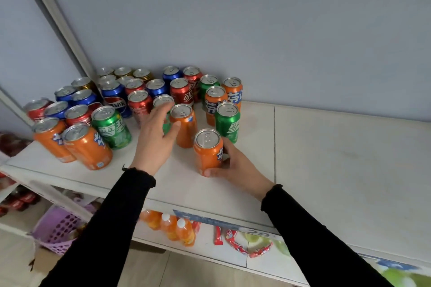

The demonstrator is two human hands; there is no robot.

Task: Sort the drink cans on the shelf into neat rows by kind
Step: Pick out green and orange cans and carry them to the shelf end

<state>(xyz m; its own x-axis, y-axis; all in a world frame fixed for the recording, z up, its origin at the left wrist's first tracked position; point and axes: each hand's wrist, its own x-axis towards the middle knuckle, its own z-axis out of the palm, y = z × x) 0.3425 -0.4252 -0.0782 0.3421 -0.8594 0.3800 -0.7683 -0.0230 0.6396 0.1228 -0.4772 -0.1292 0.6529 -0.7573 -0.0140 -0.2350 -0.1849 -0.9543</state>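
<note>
Head view shows the right hand (233, 165) gripping an orange can (208, 151) near the shelf (326, 158) front, while the left hand's (155, 133) fingers, apparently open, reach a farther orange can (184, 126), likely to group the orange ones next.

Soft, even daylight; faint shadows, slight blur, wide-angle bending at edges
</note>
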